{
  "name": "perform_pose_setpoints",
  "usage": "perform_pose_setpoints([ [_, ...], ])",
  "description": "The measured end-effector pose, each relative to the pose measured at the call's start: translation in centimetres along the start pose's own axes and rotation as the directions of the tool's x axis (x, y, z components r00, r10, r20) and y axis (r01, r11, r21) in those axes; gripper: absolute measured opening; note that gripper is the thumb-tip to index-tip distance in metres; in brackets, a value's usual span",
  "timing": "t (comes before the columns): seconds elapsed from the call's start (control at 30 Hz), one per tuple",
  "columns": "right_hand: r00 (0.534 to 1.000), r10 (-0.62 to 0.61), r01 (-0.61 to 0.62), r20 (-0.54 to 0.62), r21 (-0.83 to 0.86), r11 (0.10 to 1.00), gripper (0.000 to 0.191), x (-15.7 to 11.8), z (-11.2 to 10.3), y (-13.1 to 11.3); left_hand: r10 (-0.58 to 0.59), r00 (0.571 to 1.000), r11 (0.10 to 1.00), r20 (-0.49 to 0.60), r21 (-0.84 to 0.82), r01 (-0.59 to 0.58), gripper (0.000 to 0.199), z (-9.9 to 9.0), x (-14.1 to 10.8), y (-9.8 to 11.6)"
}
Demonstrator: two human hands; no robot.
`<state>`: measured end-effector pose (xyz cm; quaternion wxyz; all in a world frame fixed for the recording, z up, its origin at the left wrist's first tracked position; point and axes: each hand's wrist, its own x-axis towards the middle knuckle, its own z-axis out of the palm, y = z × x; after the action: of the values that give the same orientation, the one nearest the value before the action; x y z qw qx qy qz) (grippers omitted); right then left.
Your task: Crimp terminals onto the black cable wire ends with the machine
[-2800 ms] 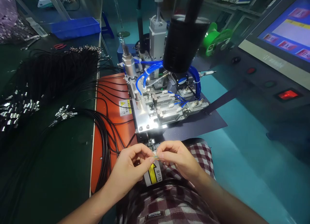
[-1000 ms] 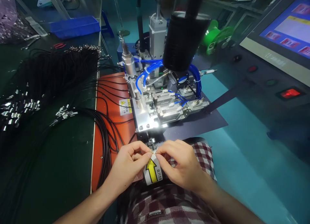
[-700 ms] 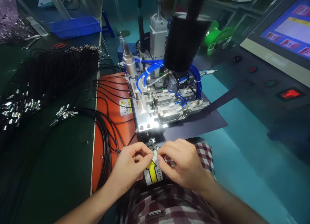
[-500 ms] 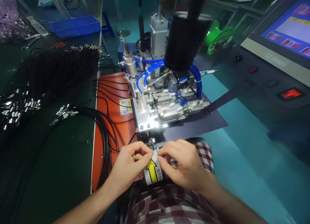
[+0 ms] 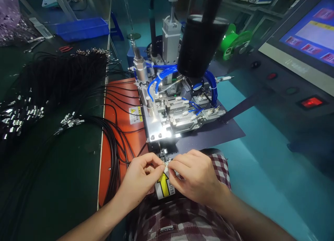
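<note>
My left hand (image 5: 141, 175) is closed in a pinch, thumb against forefinger, over the near end of the machine. My right hand (image 5: 197, 173) pinches too, its fingertips almost touching the left ones. Between the two sets of fingertips shows a short piece of thin, pale wire (image 5: 166, 165); most of it is hidden by the fingers. Just below lies a white label with a yellow arrow (image 5: 163, 185). Small metal clamps (image 5: 163, 153) of the machine (image 5: 156, 124) sit right beyond the fingertips.
Black cables (image 5: 112, 147) curve over the orange base plate (image 5: 105, 185) at the left. A large cable heap (image 5: 70, 72) with metal ends covers part of the dark table. A blue tray (image 5: 82, 28) stands behind it. A black lamp-like cylinder (image 5: 198, 48) hangs above; a control panel (image 5: 292, 74) is at the right.
My right hand has shifted slightly left, its fingers closing in nearer to the left fingertips, so less wire shows. The left hand is nearly still.
</note>
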<state>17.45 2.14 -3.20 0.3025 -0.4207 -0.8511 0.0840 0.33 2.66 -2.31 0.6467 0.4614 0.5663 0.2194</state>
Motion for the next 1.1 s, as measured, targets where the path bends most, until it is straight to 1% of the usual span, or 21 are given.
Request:
perform_pose_setpoints([
  [0.13, 0.999, 0.03, -0.03, -0.014, -0.009, 1.0, 0.018, 0.2, -0.3, 0.1, 0.002, 1.0, 1.0, 0.009, -0.006, -0.002, 0.018, -0.1, -0.1, 0.3],
  [0.3, 0.997, 0.082, -0.083, 0.013, 0.093, 0.992, 0.011, 0.0, -0.6, 0.1, -0.019, 1.0, 0.999, 0.006, -0.045, 0.019, 0.02, -0.1, 0.0, 0.5],
  [0.37, 0.996, 0.083, -0.085, 0.028, 0.117, 0.989, 0.011, -0.2, -0.6, 0.0, -0.028, 1.0, 0.998, 0.003, -0.05, 0.028, 0.021, -0.1, 0.0, 0.5],
  [0.57, 0.996, 0.086, -0.089, 0.028, 0.111, 0.99, 0.013, -0.3, -0.4, -0.2, -0.021, 1.0, 0.999, 0.015, -0.038, 0.021, 0.021, -0.1, -0.1, 0.4],
  [0.63, 0.993, 0.112, -0.116, 0.038, 0.126, 0.985, 0.012, -0.2, -0.5, -0.2, -0.018, 1.0, 0.999, 0.015, -0.038, 0.018, 0.02, -0.2, -0.2, 0.4],
  [0.7, 0.984, 0.166, -0.174, 0.062, 0.152, 0.973, 0.012, -0.1, -0.5, -0.2, -0.022, 1.0, 0.999, 0.013, -0.045, 0.022, 0.02, -0.2, -0.2, 0.4],
  [0.8, 0.948, 0.293, -0.314, 0.123, 0.229, 0.921, 0.009, -0.1, -0.4, -0.2, -0.022, 1.0, 0.998, 0.014, -0.055, 0.022, 0.019, -0.2, -0.2, 0.4],
  [0.9, 0.903, 0.382, -0.429, 0.197, 0.376, 0.821, 0.005, -0.2, -0.1, -0.2, -0.025, 1.0, 0.998, 0.017, -0.062, 0.026, 0.02, -0.2, -0.2, 0.5],
  [1.0, 0.884, 0.407, -0.466, 0.229, 0.494, 0.734, 0.004, -0.4, 0.3, -0.2, -0.036, 0.999, 0.998, 0.013, -0.054, 0.036, 0.02, -0.2, -0.2, 0.5],
  [1.1, 0.882, 0.416, -0.468, 0.221, 0.519, 0.715, 0.006, -0.4, 0.4, -0.2, -0.035, 0.999, 0.999, 0.016, -0.033, 0.036, 0.02, -0.2, -0.2, 0.7],
])
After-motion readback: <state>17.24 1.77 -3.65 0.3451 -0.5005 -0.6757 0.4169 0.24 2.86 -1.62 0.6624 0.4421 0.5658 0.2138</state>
